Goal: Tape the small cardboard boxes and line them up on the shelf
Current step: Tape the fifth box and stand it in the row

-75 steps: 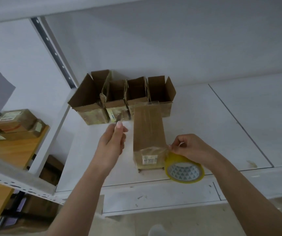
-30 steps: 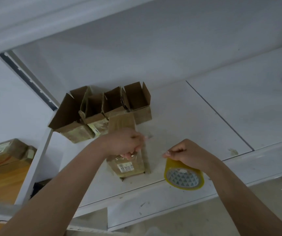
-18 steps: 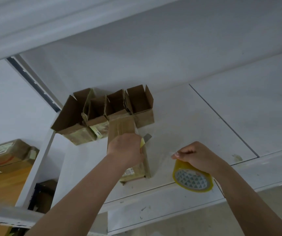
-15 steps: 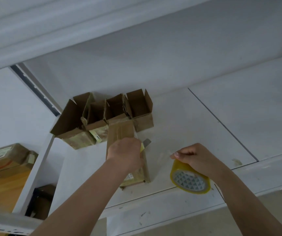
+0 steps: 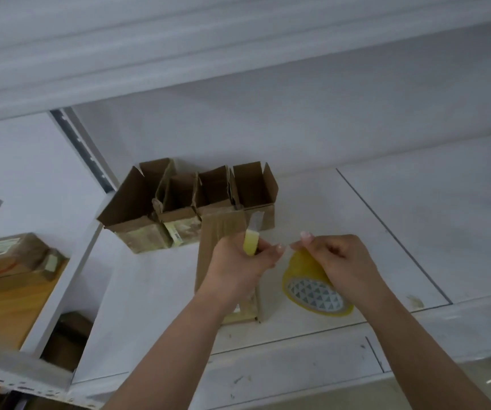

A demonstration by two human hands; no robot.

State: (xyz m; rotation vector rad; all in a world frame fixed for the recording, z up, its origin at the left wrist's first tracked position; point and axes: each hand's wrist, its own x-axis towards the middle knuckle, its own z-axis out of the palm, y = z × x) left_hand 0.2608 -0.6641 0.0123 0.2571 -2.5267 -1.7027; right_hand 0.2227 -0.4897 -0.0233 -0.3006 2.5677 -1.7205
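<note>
A stockroom or packing area, by the look of it. White metal shelving (image 5: 386,232) with a slotted upright (image 5: 81,149) fills the view. A row of open cardboard boxes (image 5: 191,202) stands just beyond the hands, a tape roll (image 5: 315,294) lies under the right one, and labelled parcels (image 5: 10,255) sit stacked on a wooden surface (image 5: 10,306) far to the left.

White metal shelving (image 5: 416,232) against a pale wall (image 5: 268,137), with a slotted upright (image 5: 81,149) at left and another white board overhead (image 5: 179,54). Beyond the upright, a wooden surface (image 5: 7,306) bearing taped parcels (image 5: 10,255). Soft, even light throughout.
</note>
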